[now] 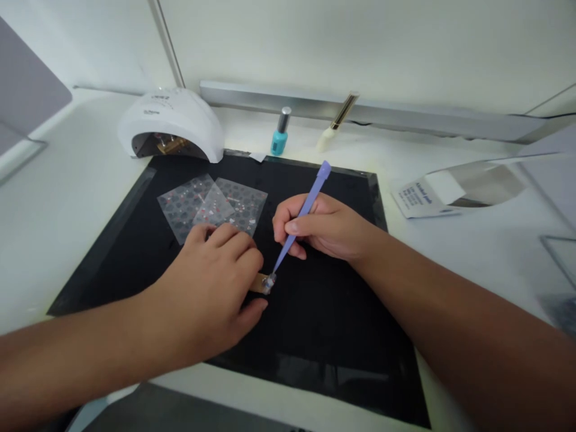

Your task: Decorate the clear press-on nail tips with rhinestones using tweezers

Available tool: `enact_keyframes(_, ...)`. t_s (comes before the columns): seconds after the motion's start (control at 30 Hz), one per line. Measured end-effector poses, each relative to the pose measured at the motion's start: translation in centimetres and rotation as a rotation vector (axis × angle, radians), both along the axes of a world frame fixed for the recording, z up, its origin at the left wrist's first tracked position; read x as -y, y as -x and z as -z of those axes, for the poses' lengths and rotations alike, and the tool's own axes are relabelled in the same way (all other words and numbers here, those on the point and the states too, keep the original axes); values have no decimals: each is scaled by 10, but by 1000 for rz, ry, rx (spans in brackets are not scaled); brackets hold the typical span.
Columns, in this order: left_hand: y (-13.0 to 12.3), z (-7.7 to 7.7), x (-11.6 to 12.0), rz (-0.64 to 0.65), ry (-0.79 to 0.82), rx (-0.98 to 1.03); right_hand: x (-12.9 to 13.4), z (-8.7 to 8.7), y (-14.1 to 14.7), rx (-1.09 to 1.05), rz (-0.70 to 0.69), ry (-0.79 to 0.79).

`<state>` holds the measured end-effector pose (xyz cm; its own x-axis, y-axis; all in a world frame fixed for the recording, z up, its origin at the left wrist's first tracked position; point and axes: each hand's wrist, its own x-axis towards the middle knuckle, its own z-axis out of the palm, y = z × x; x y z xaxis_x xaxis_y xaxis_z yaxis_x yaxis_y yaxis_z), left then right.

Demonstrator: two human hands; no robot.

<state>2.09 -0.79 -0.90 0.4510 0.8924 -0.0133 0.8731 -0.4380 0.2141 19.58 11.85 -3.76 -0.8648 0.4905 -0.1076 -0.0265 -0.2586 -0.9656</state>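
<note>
At frame centre, the left hand [216, 282] pinches a nail tip [260, 283] while the right hand's [324, 227] grip holds a lilac stick [302, 215] slanting down-left onto it.

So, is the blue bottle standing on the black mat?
No, the blue bottle stands upright on the white table, just behind the far edge of the black mat.

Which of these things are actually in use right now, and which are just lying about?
In use:
left hand holding the small nail tip
right hand holding the purple tool
black mat

Lying about:
sticker sheets
nail lamp
teal polish bottle
brush
wipe packet
</note>
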Motion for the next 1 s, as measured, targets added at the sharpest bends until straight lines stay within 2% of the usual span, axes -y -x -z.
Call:
enact_keyframes(0.27, -9, 8, -2, -24, -49, -59, 0, -1, 2, -1, 26, 3)
enact_keyframes(0.53, -17, 13, 1, -22, -53, -16, -1, 2, 3, -8, 14, -4)
enact_keyframes(0.7, -18, 19, 3, -25, -111, 5, 0, 2, 3, -17, 4, -4)
enact_keyframes(1.0, -19, 18, 4, -25, -205, -1, 2, -1, 4, -24, 13, 19)
